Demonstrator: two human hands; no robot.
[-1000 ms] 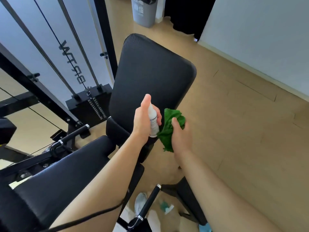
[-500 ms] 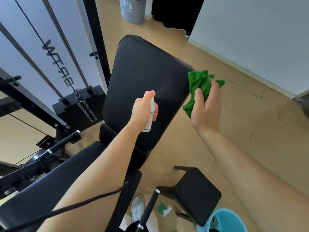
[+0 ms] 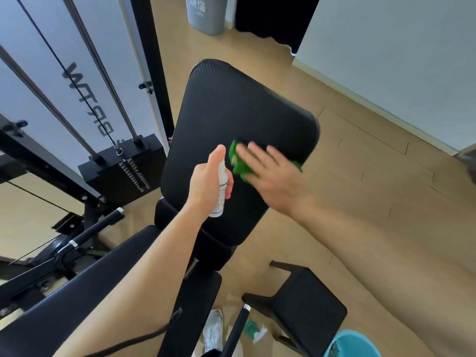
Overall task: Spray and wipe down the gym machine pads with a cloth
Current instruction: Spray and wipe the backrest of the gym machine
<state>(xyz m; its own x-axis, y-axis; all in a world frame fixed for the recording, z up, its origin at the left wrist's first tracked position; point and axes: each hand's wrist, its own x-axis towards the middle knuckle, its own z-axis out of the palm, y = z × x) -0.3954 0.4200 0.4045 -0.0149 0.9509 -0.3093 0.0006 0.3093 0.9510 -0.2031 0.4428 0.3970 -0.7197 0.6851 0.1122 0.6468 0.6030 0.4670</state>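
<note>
Wiping is the step in hand. The right hand lies flat on the green cloth, fingers straight and spread, pressing it against the lower right part of the tilted back pad. The hand is motion-blurred, which suggests a sweep. Most of the cloth is hidden under the palm; it shows only left of the fingers and at the pad's right edge.

The left hand is curled round the white spray bottle, thumb on top at the nozzle. The bottle is upright, just beside the cloth and in front of the pad. Which way the nozzle points cannot be told.

- No wet sheen is readable on the pad, so how much has been sprayed cannot be told.
- Judgement: early in the task. The cloth sits low on 1 pad, with the upper half not yet reached.
- The next move calls for flat, even strokes up to the top edge and over the rounded sides, with the bottle held clear of the cloth's path.
- The long seat pad at lower left likely needs spray and a wipe afterwards.
</note>
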